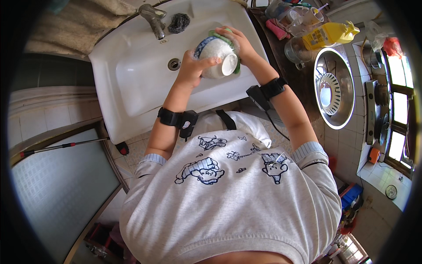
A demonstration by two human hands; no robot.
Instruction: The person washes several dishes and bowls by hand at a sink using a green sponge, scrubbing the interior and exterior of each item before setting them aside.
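A white bowl (216, 54) with a blue patterned band at its rim is held tilted over the white sink (138, 76), its foot facing me. Soap suds coat its outside. My left hand (194, 67) grips it from the left, the thumb lying along the wall beside the foot. My right hand (239, 43) presses a green cloth or sponge (227, 38) against the bowl's far right side; the fingers partly cover it. The drain hole (174, 64) lies just left of the bowl.
A metal faucet (153, 21) and a dark scouring pad (179, 23) are at the sink's back. On the right counter stand a yellow bottle (321, 35), a glass mug (297, 49) and a steel basin (349, 95) holding a white slotted basket (333, 94).
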